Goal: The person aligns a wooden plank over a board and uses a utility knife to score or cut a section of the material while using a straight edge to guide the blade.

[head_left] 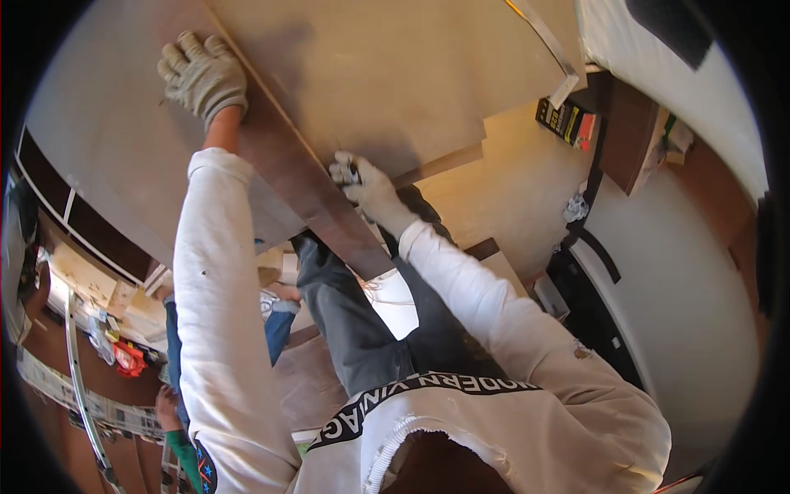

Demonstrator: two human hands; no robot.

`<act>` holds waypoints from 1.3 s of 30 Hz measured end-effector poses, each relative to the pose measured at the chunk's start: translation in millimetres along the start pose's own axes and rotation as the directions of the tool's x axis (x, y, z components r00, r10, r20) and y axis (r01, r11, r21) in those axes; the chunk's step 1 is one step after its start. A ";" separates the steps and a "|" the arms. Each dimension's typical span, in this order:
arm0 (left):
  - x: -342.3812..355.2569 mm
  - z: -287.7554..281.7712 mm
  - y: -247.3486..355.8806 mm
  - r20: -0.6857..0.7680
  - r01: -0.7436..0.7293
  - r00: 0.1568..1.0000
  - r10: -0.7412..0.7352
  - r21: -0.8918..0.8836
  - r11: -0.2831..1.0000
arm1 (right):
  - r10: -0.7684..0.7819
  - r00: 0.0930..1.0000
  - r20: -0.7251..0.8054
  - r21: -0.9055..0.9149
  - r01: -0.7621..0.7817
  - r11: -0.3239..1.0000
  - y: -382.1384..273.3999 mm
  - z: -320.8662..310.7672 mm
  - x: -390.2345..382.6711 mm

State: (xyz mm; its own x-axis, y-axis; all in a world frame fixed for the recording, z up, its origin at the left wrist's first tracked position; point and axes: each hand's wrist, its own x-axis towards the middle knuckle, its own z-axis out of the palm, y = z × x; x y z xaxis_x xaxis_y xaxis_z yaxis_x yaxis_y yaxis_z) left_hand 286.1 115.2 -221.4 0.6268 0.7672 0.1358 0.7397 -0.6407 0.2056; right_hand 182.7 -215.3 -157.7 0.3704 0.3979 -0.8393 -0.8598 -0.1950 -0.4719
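Observation:
My left hand point(206, 78), in a pale work glove, lies flat with fingers spread across the left edge of a long brown board point(284, 156). The board runs slantwise over a large pale sheet point(395, 62), its near end reaching over my legs. Beside the board's right edge, my right hand point(370, 189), also gloved, is closed with its fingers curled round a small dark object. Only a bit of that object shows between the fingers, too little to name. Shadow from my arms falls on the sheet.
A metal framing square point(553, 58) lies at the sheet's far right. Past it sit a black-and-yellow box point(564, 122) and a brown wooden box point(632, 136). At the left, another person in jeans point(282, 329) is close by, near a ladder point(82, 395) and a red-orange bag point(129, 360).

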 end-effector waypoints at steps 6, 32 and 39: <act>-0.8 -5.4 0.3 0.042 -0.041 0.998 0.042 -0.040 0.998 | -0.250 0.968 0.005 0.733 0.167 0.659 73.8 -50.2 -26.2; -345.1 -107.0 -66.0 0.873 0.924 -0.032 -0.487 -0.159 -0.347 | 0.050 0.970 -0.240 0.481 0.074 0.874 44.0 -37.9 -52.6; -360.8 -116.6 -61.5 0.840 0.857 0.012 -0.542 -0.288 -0.427 | 0.066 0.957 -0.284 0.450 0.072 0.890 37.3 -33.3 -53.8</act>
State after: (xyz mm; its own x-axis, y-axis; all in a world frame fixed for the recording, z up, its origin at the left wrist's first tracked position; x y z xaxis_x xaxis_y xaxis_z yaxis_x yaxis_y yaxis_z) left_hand -14.0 -118.9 -170.0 -0.1878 0.3326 -0.9242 0.1509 0.9395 0.3075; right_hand 142.5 -273.8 -139.2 0.3976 0.1136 -0.9105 -0.8967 0.2588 -0.3592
